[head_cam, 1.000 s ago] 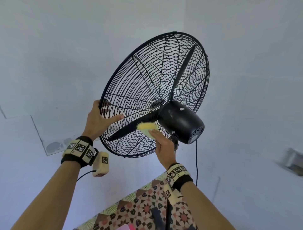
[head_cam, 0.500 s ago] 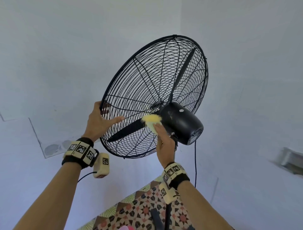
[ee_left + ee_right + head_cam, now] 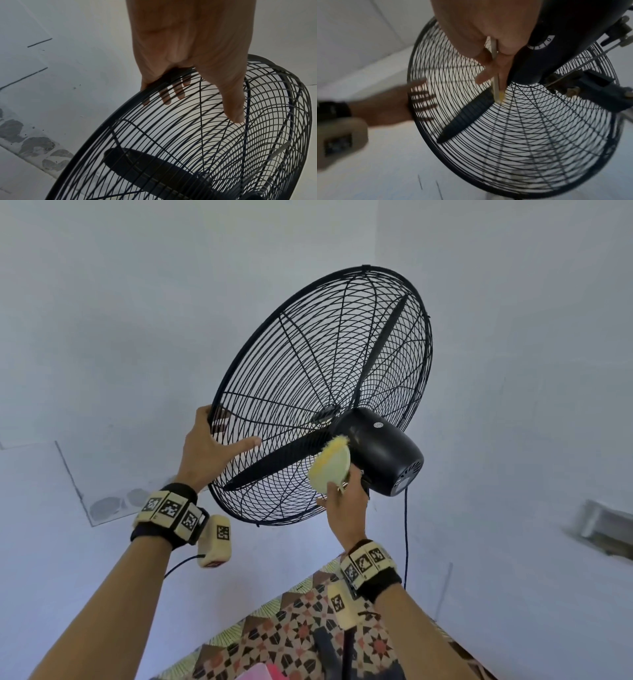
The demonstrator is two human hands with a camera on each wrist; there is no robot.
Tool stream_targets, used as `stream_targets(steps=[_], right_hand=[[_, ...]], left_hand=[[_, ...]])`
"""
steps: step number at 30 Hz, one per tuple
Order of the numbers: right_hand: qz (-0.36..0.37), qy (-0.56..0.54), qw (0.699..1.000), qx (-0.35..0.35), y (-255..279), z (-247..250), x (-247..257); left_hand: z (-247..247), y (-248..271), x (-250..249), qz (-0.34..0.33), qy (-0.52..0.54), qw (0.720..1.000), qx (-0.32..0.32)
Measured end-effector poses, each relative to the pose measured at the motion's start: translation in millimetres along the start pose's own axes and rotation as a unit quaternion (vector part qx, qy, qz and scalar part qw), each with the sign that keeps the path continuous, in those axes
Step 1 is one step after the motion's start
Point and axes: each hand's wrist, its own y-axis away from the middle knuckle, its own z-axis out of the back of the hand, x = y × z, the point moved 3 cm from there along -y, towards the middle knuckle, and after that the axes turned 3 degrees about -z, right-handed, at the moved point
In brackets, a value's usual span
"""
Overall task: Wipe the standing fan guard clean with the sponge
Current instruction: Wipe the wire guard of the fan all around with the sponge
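The black wire fan guard [image 3: 308, 364] tilts up toward the ceiling, seen from its back, with the black motor housing [image 3: 383, 453] at its hub. My left hand [image 3: 209, 450] grips the guard's left rim [image 3: 120, 106], fingers curled over the front wires and thumb [image 3: 235, 108] lying along the back wires. My right hand [image 3: 346, 508] holds a yellow-green sponge [image 3: 330, 469] against the back wires, just left of the motor housing. In the right wrist view the sponge [image 3: 495, 81] shows edge-on between my fingers [image 3: 483, 75], beside a fan blade [image 3: 464, 119].
The fan's pole [image 3: 347, 659] and power cord [image 3: 406, 542] hang down below the motor. A patterned cloth surface [image 3: 274, 642] lies below, between my arms. Pale walls and ceiling surround the fan. A tilt bracket [image 3: 583, 83] juts from the motor's underside.
My right hand has carried the sponge up and rightward along the back wires, from beneath the blade to beside the motor housing. My left hand keeps its hold on the rim.
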Motion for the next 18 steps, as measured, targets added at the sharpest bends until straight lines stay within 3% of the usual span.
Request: stream_targets(steps=[3, 8, 13, 18], right_hand=[[-0.103, -0.08, 0.992, 0.002, 1.1, -0.7, 7.8], [-0.168, -0.222, 0.953, -0.12, 3.6, -6.6, 10.8], [-0.17, -0.338, 0.919, -0.108, 6.3, -19.3, 17.3], [-0.164, -0.324, 0.924, -0.117, 10.4, -36.9, 23.1]], left_hand=[[1.0, 1.4, 3.4, 0.007, -0.001, 1.0, -0.002], [2.8, 4.0, 2.9, 0.005, -0.002, 1.0, -0.003], [1.6, 3.0, 2.0, 0.008, -0.002, 1.0, -0.006], [1.8, 4.6, 3.5, 0.009, -0.003, 1.0, -0.011]])
